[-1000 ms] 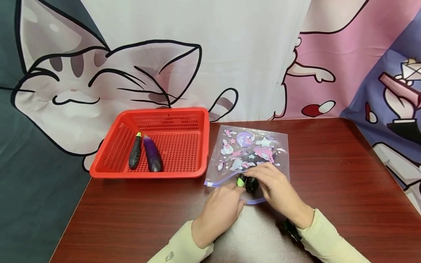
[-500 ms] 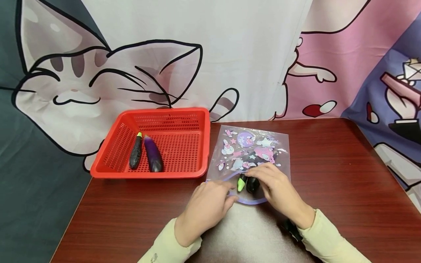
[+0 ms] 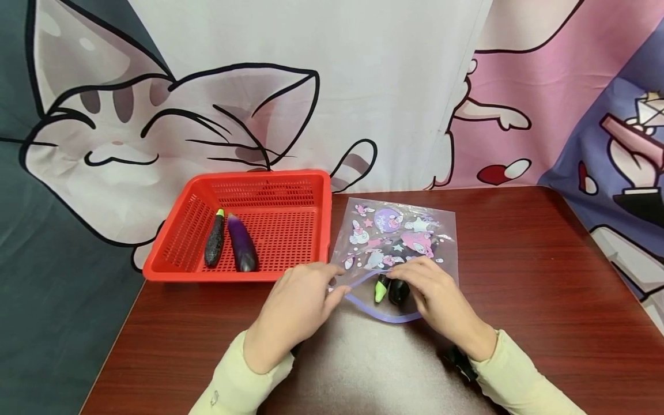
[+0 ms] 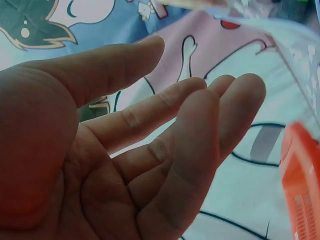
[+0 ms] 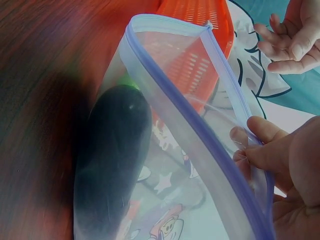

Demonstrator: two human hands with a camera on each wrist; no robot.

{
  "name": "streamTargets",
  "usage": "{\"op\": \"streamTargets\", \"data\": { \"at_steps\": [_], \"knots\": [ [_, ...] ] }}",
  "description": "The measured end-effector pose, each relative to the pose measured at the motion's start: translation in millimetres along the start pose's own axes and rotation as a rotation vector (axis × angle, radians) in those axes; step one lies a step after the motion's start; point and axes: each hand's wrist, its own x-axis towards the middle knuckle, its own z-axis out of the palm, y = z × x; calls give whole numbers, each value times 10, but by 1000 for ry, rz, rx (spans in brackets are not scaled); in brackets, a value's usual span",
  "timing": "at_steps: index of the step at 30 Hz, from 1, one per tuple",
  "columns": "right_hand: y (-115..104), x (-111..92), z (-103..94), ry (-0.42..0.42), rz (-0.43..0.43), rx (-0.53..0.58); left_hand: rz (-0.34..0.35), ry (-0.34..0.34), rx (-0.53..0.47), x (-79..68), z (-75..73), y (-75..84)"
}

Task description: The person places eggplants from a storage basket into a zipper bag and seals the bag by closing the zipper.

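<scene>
A clear zip bag point(image 3: 363, 262) with cartoon prints and a purple zip edge lies on the table, its mouth held apart. My right hand point(image 3: 441, 300) pinches the bag's upper edge between thumb and fingers, plainest in the right wrist view. Inside are a glossy dark eggplant point(image 5: 112, 160) and a green-tipped dark zucchini point(image 3: 381, 289), side by side. My left hand point(image 3: 295, 305) is over the bag's left corner, fingers relaxed and apart, with nothing in its palm in the left wrist view. Whether its fingertips touch the bag I cannot tell.
Left of the bag stands a red plastic basket point(image 3: 236, 276). A zucchini point(image 3: 214, 239) and a purple eggplant point(image 3: 242, 245) lie in its left half. Behind the brown table point(image 3: 529, 271) hangs a printed cloth point(image 3: 404, 104).
My left hand has let go of the green-tipped zucchini and moved left, away from the bag's mouth towards the basket. The right hand keeps its place on the bag.
</scene>
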Motion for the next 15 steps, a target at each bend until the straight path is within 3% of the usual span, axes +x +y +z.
{"op": "streamTargets", "data": {
  "at_steps": [7,15],
  "knots": [
    [-3,-2,-6,0,-1,2,-38,-1,56,105,-191,-99],
    [0,-10,3,-2,-1,5,-131,-13,88,274,-424,-308]
  ]
}}
